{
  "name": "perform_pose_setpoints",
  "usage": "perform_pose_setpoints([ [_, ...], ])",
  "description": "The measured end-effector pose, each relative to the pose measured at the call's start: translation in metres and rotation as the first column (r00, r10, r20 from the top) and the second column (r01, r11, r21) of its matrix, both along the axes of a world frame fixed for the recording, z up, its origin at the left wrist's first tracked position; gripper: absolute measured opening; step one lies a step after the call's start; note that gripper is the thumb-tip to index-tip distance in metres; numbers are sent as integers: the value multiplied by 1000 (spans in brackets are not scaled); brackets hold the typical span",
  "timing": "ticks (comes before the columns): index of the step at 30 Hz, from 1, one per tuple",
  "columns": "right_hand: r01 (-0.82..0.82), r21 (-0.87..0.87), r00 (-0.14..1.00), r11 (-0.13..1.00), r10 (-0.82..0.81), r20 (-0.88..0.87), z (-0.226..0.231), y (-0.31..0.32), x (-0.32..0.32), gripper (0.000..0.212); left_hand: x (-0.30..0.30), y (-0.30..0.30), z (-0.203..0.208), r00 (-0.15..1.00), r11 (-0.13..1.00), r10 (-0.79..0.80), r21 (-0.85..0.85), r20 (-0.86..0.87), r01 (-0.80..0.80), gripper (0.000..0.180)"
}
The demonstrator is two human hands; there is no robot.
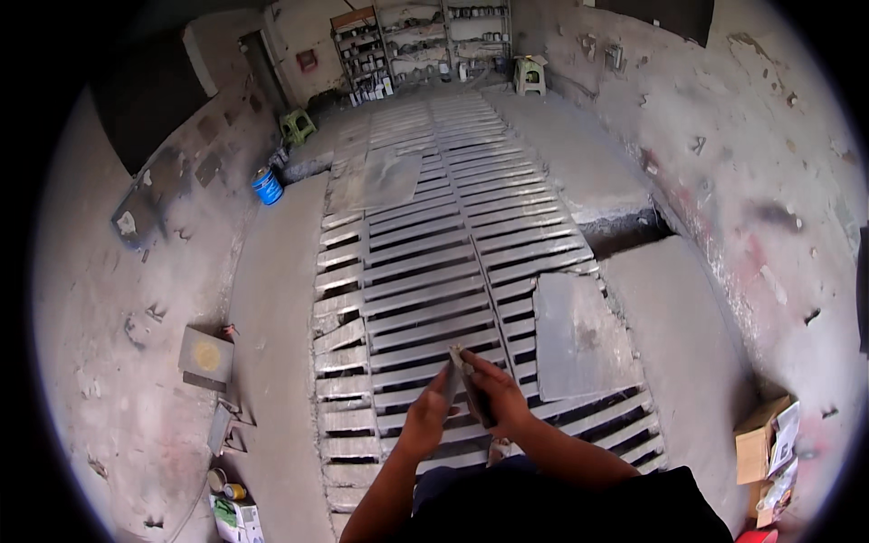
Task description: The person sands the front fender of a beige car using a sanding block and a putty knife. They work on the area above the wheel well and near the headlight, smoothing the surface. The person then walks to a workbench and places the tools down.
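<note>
Both of my hands come together low in the middle of the view, above the slatted floor. My left hand (pixel 427 418) is closed around a thin grey flat piece (pixel 450 380), its fingers partly smeared by motion. Beside it, my right hand (pixel 503 395) grips a dark flat piece (pixel 476 400) that looks like a scraper. The two pieces lean toward each other and meet at a pale tan tip (pixel 455 349). Their exact kind is too small to make out, and my fingers cover part of each.
Gaps run between the floor slats (pixel 425 299). A metal sheet (pixel 579 339) lies at right, another sheet (pixel 391 176) farther off. An open pit (pixel 625 233) breaks the right ledge. A blue can (pixel 267 186), green stool (pixel 296 127), cardboard box (pixel 759 443) and loaded shelves (pixel 416 45) stand around.
</note>
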State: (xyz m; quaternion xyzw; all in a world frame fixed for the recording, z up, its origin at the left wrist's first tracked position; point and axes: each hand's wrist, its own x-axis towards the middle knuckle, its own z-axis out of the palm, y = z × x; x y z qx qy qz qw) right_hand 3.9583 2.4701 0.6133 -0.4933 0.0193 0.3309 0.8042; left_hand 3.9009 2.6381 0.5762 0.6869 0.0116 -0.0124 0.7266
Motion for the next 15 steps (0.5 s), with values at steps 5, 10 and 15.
perform_pose_setpoints([
  [5,20,-129,980,991,6,200,-37,11,93,43,123,22,9,995,997,-75,-16,-66,74,57],
  [10,280,-159,853,947,-169,494,-64,14,265,41,249,64,17,849,794,-464,305,-253,525,53],
  [15,325,-336,723,884,-3,691,-62,37,406,40,406,128,-68,980,970,-127,-226,-156,90,51],
])
